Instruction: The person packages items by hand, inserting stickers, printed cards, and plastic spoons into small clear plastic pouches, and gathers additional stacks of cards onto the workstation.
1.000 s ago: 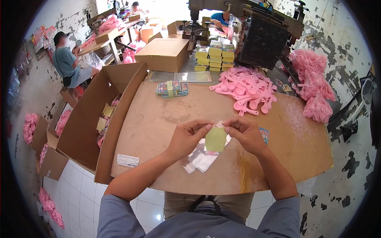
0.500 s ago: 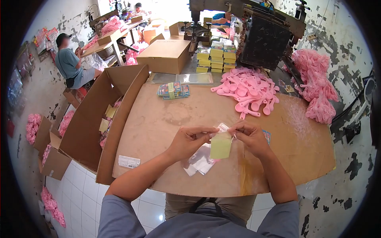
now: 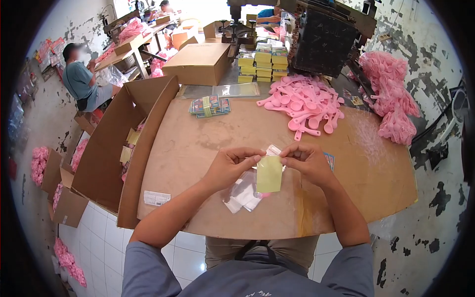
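A pale yellow card (image 3: 269, 175) hangs upright between my hands, with clear plastic showing at its top edge like a small plastic bag (image 3: 273, 149). My left hand (image 3: 236, 166) pinches the upper left corner. At the upper right corner my right hand (image 3: 307, 161) is closed in a pinch too. Whether the card is fully inside the bag, I cannot tell. Below lie several clear plastic bags (image 3: 242, 198) on the cardboard-covered table, with a bit of pink beside them. A blue printed card (image 3: 329, 161) lies partly hidden behind my right hand.
Pink plastic scoops (image 3: 304, 106) are heaped at the back right. A banded bundle of cards (image 3: 210, 106) lies back left, near stacked cards (image 3: 263, 62). A large open carton (image 3: 106, 148) stands left. Pink bags (image 3: 388, 94) hang right. A seated person (image 3: 81, 79) is far left.
The yellow card has turned more squarely toward me and shows more of its face. Both hands still pinch at its top. The whole view has shifted slightly.
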A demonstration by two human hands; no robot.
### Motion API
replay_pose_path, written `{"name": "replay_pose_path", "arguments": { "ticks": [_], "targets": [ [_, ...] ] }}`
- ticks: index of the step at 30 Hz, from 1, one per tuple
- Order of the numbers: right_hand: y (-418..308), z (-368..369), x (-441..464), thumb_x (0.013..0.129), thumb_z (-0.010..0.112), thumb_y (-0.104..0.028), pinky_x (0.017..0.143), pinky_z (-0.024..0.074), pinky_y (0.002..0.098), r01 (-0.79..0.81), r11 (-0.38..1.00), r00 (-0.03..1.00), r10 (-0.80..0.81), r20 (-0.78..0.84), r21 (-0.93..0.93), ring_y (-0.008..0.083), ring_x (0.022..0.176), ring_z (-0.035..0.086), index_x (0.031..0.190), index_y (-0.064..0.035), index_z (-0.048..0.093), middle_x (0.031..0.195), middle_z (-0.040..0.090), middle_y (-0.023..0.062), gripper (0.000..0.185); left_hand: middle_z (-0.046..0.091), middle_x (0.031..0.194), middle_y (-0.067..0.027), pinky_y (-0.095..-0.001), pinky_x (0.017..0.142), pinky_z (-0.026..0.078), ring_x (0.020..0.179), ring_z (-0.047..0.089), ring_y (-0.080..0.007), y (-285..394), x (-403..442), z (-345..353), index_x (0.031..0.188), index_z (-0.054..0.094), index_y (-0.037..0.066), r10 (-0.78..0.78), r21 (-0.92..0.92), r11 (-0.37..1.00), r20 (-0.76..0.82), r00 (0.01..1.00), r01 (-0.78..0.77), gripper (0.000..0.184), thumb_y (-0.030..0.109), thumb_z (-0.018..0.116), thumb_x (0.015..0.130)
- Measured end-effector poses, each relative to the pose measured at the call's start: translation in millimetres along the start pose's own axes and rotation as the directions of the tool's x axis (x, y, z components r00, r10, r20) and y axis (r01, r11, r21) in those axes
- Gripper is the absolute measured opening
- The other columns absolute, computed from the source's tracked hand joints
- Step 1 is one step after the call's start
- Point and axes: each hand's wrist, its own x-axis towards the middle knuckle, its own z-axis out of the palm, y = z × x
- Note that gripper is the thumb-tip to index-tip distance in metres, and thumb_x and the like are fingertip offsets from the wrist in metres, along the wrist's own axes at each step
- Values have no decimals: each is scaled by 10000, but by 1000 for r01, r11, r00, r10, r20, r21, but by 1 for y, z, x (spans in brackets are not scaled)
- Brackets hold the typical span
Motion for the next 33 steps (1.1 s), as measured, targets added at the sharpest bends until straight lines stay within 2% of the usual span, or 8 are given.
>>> {"name": "replay_pose_path", "arguments": {
  "ticks": [13,16,19,22,25,28,31,33],
  "targets": [
    [3,0,0,967,715,-17,838,567,257,20,999,1000,-20,-11,-47,119,947,707,1112,45,704,1022,741,74,158,764,1111,-104,-292,872,608,979,716,-118,-1,1,0,1271,706,-28,-33,28,999,17,999,32,292,136,669,1033],
    [3,0,0,959,721,-22,852,560,278,25,997,1000,-25,0,-75,121,955,695,1206,37,664,1042,724,68,260,763,1108,-101,-288,868,609,972,712,-113,-2,1,-1,1272,708,-23,-32,58,998,12,999,31,283,121,665,1033],
    [-4,11,-2,937,745,-37,849,543,291,115,985,993,-119,-24,-131,120,946,675,1303,19,606,1039,705,54,395,763,1099,-95,-285,866,610,970,708,-108,-3,0,0,1263,713,-21,-18,46,999,-18,1000,19,270,109,664,1032],
    [-15,17,-7,910,773,-46,837,524,285,27,976,997,-10,83,-215,116,936,658,1362,5,566,1035,695,44,500,760,1096,-95,-285,864,609,980,706,-111,-2,0,0,1239,724,-23,5,46,999,-28,1000,-4,252,107,664,1032],
    [-5,12,-5,901,781,-41,821,515,268,-45,987,988,67,142,-154,109,929,657,1352,2,571,1029,694,35,500,758,1097,-106,-285,863,608,989,708,-120,0,1,0,1281,694,-24,26,24,999,-41,999,-25,280,104,657,1035],
    [-10,8,-4,898,781,-34,818,520,270,-52,983,985,79,150,-175,107,928,662,1342,3,574,1028,695,34,491,752,1063,-104,-297,855,611,959,714,-127,1,2,8,1322,652,-29,107,-152,981,-91,990,-120,328,118,670,1029],
    [-7,5,-3,893,780,-21,816,521,266,-59,994,988,71,138,-88,98,929,663,1319,10,584,1022,697,32,470,745,1043,-85,-277,806,592,894,706,-106,-2,1,7,1338,624,-9,100,13,995,-12,995,-100,374,175,695,1020],
    [-9,4,-4,908,767,-40,815,522,268,-7,1000,997,8,83,-8,98,933,664,1301,1,610,1010,701,33,425,730,1041,-79,-280,793,591,894,705,-117,2,1,-3,1324,621,2,-85,108,991,97,992,74,375,206,698,1019]
  ]
}}
